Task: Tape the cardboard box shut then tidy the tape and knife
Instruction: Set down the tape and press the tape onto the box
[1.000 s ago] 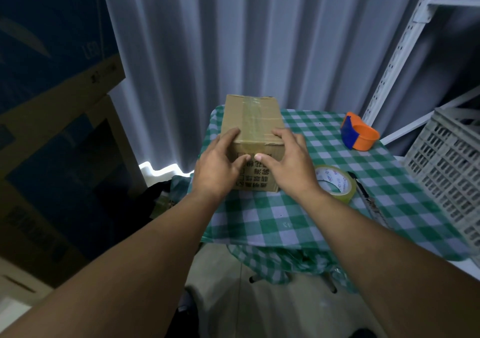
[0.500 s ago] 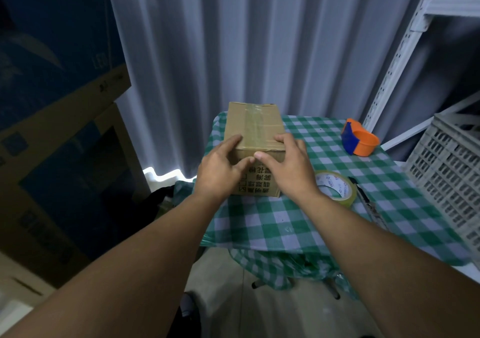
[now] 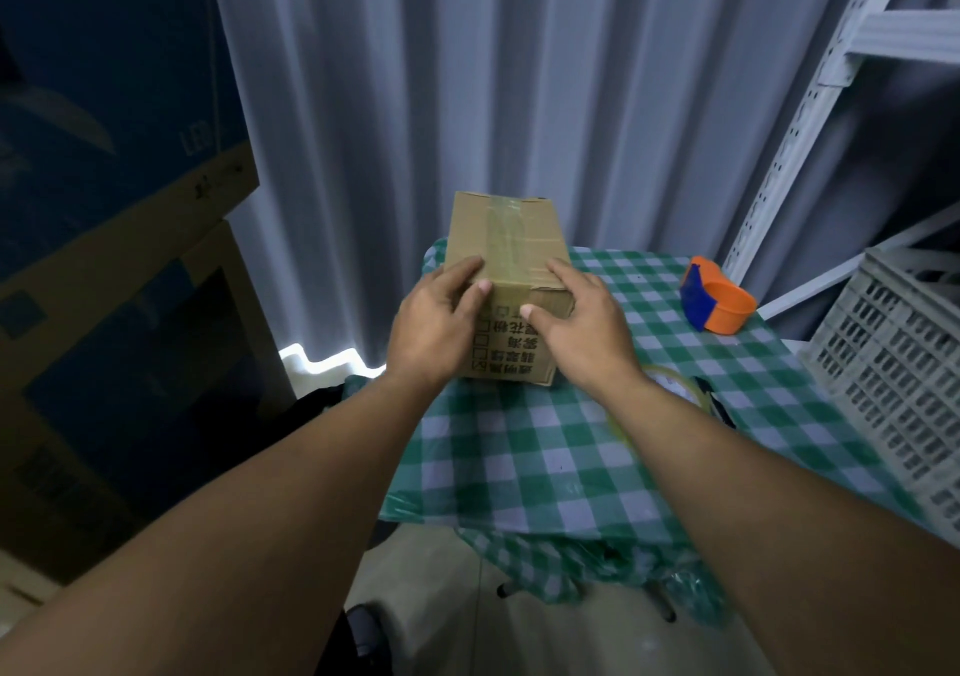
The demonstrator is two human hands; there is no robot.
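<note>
Both thumbs have drawn apart since the earlier frame, when their tips nearly met at the middle of the near face, and more of the printing on that face is now exposed. The cardboard box (image 3: 506, 254) stands at the far left of the tabletop (image 3: 545, 446), which is covered in a green-and-white checked cloth. It is plain brown, longer than it is wide, with its short end toward the person. The flaps are down. A glossy strip of clear tape runs along the centre seam of the top from the far edge to the near edge and folds over onto the near face. That face carries dark printed characters and a column of small square check boxes. The left hand (image 3: 434, 319) lies over the near left corner, fingers flat on the top and thumb pressed on the near face. The right hand (image 3: 582, 322) lies likewise over the near right corner. The hands are apart and do not touch. The tape roll (image 3: 675, 379) lies flat near the box on its right, mostly hidden behind the right wrist. The dark end of the knife (image 3: 721, 406) shows just beside it. An orange-and-blue tape dispenser (image 3: 719, 303) sits at the far right of the tabletop. A pale slatted crate (image 3: 904, 363) stands to the right.
</note>
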